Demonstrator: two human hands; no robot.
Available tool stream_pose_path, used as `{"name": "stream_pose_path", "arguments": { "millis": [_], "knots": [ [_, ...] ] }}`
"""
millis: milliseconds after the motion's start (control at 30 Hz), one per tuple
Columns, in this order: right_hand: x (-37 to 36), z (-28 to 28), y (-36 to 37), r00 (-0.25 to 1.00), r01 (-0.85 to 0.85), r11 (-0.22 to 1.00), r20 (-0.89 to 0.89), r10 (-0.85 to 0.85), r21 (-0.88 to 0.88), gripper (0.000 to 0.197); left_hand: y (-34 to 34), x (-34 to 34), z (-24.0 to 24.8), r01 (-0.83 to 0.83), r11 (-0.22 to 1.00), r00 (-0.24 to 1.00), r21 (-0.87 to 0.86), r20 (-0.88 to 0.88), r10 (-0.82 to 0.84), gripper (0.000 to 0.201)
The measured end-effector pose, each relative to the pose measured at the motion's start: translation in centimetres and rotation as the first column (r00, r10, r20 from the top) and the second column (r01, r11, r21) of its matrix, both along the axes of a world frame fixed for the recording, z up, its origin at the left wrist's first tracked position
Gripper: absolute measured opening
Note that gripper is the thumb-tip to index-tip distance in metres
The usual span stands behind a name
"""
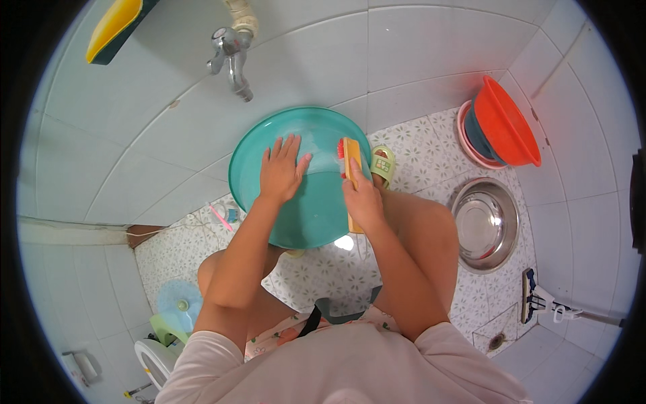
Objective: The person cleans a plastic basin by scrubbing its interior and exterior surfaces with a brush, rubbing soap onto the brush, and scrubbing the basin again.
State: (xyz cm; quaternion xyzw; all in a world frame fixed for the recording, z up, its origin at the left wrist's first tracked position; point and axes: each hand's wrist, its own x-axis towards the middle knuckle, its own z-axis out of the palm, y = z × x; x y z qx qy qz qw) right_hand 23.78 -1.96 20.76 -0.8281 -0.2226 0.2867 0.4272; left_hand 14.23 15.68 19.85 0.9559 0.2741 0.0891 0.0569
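Smooth, glossy plastic basin [316,209], rough-bristled brush [352,151], shiny metal bowl [479,225], glossy wall tiles [437,40]

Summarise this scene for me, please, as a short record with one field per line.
Left hand: palm down within the basin's outline, fingers slightly spread
Right hand: gripping the brush
Brush: yellow, with red bristles facing left
Basin: green, round, in front of the person
Tap: on the wall, above and left of the basin
Steel bowl: on the patterned floor, to the right
Red tub: tilted by the right-hand wall, beyond the steel bowl
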Motion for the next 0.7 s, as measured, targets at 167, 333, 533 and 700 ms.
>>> {"name": "stream_pose_path", "arguments": {
  "millis": [167,333,533,700],
  "knots": [
    [-1.2,0.8,-1.3,0.999,-0.052,0.999,-0.008,0.052,-0.011,0.057,-2.8,-2.1,1.1,0.019,0.999,0.998,0.042,0.067,-0.021,0.056],
    [-3.2,0.8,-4.6,0.997,-0.073,0.995,-0.012,0.074,0.072,0.056,-6.7,-5.2,1.9,0.047,0.997,0.995,0.066,0.087,-0.053,0.057],
    [-3.8,0.6,-6.1,0.993,-0.118,0.992,0.028,0.117,0.034,0.053,-8.9,-7.4,1.8,0.022,0.995,0.994,0.101,0.107,-0.033,0.059],
    [-4.3,0.0,-6.4,0.992,-0.125,0.992,0.013,0.125,0.006,0.05,-9.0,-7.9,2.5,-0.031,0.999,0.994,0.006,0.107,0.031,0.059]
  ]
}}
